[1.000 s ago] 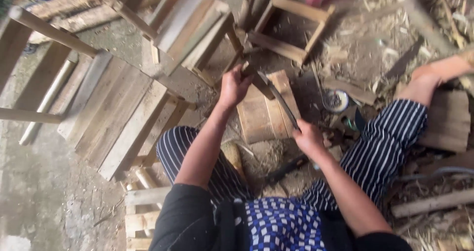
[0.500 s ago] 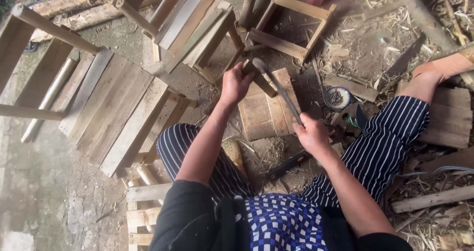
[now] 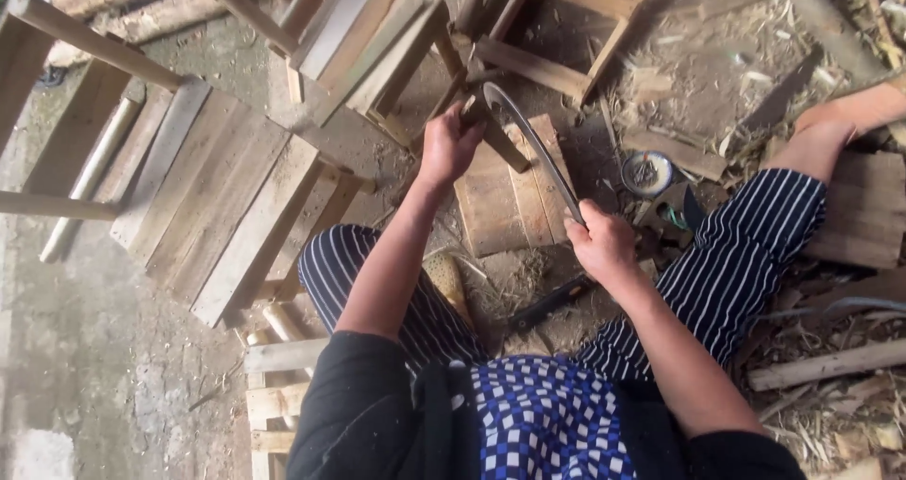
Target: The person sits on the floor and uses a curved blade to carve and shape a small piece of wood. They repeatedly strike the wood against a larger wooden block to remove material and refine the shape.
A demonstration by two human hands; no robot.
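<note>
The person sits on the ground with legs spread in striped trousers, working over a short wooden block (image 3: 514, 192) that stands between the knees. The left hand (image 3: 448, 145) grips a dark stick of wood (image 3: 491, 135), fingers wrapped shut around its upper end, and holds it slanted so that its lower end rests on the top of the block, toward the block's far edge. The right hand (image 3: 599, 244) is closed around the handle of a long curved blade (image 3: 528, 140); the blade runs up and away from that hand, and its tip arcs over to meet the stick just beside the left hand.

As a judgement, the shaping of the stick is under way, not finished: the stick looks rough and uneven, shavings and splinters lie over the ground at the right, and the blade is set against the wood.

Both forearms are stretched forward, the left nearly straight, the right bent at the elbow with the wrist cocked toward the block.

Around the block lie slatted wooden frames (image 3: 236, 197) at the left, an open square frame (image 3: 566, 36) beyond it, a small round tin (image 3: 647, 172) just right of the block, and a dark tool (image 3: 547, 303) on the ground near the right knee.
</note>
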